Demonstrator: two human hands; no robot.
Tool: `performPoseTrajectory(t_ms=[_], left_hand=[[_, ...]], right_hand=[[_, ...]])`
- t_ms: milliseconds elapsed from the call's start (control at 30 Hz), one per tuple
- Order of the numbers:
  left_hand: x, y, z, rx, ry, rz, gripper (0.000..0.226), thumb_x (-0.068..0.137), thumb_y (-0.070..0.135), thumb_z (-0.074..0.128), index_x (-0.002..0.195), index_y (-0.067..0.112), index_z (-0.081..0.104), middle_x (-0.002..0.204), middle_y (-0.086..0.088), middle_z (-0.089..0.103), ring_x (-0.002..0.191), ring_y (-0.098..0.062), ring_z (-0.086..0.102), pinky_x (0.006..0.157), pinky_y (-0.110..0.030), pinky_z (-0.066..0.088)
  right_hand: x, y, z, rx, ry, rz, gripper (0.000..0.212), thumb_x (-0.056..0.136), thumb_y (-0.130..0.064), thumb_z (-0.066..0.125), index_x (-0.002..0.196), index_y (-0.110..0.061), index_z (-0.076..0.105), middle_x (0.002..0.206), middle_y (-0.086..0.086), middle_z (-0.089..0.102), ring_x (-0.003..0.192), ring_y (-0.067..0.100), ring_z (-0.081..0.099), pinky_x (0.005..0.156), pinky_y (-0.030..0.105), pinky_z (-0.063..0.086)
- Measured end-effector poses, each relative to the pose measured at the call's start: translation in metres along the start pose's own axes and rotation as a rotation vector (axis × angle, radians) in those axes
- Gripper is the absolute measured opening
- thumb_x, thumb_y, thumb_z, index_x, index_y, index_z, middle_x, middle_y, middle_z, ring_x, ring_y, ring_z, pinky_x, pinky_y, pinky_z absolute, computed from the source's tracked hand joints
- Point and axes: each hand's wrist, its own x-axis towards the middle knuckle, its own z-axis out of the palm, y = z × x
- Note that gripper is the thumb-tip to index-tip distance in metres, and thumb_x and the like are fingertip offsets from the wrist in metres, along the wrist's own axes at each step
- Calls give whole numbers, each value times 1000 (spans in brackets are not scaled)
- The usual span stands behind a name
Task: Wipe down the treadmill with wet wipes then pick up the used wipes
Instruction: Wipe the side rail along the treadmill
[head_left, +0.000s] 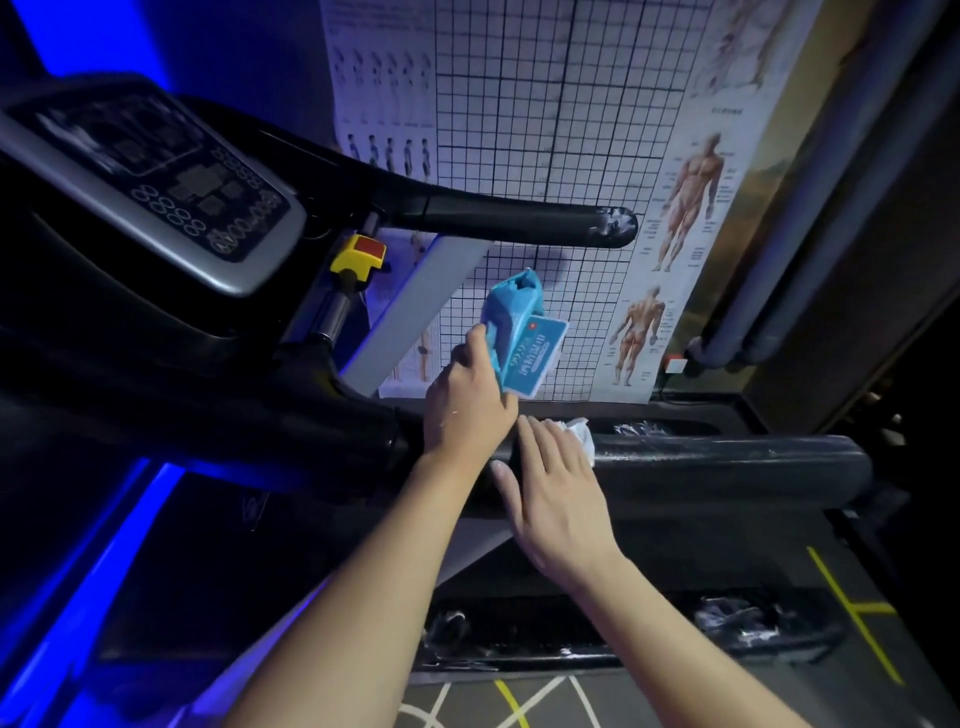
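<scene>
A black treadmill fills the left and middle, its console at the upper left. My left hand grips a blue pack of wet wipes and holds it above the near padded handrail. My right hand lies flat on that handrail with straight fingers, pressing a crumpled white wipe that shows past the fingertips. The rail glistens wet to the right of the wipe.
A second handrail reaches right from the console, above a yellow and red safety key. Anatomy posters and a grid chart cover the wall behind. The treadmill's side rail lies below; floor markings at right.
</scene>
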Motion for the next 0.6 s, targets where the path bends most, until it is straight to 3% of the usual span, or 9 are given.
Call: performPoseTrajectory(t_ms=[100, 300, 467, 600], left_hand=[[-1, -2, 1, -14, 0, -71, 61, 91, 24, 76, 141, 10, 44, 118, -19, 67, 101, -38, 71, 69, -32, 43], [1, 0, 0, -47, -35, -137, 56, 92, 20, 71, 139, 9, 42, 123, -22, 66, 106, -42, 68, 81, -43, 52], [0, -1, 3, -39, -34, -127, 56, 93, 18, 70, 140, 11, 41, 122, -21, 66, 106, -38, 69, 71, -32, 45], [1, 0, 5, -55, -14, -144, 58, 87, 12, 67, 140, 9, 44, 117, -29, 66, 103, -49, 65, 81, -49, 50]], right_hand=[[2, 11, 2, -4, 0, -1, 67, 107, -55, 22, 154, -9, 38, 150, 7, 50, 143, 27, 39, 122, 40, 23], [6, 29, 4, -28, 52, -47, 64, 107, -52, 27, 152, -9, 41, 138, 5, 57, 129, 25, 48, 116, 36, 29], [9, 41, -2, -31, 39, -42, 65, 107, -53, 24, 149, -9, 44, 126, 3, 63, 119, 23, 54, 108, 35, 35], [9, 51, -5, -19, 38, -45, 64, 107, -52, 25, 148, -9, 46, 124, 3, 63, 117, 24, 56, 106, 36, 38]])
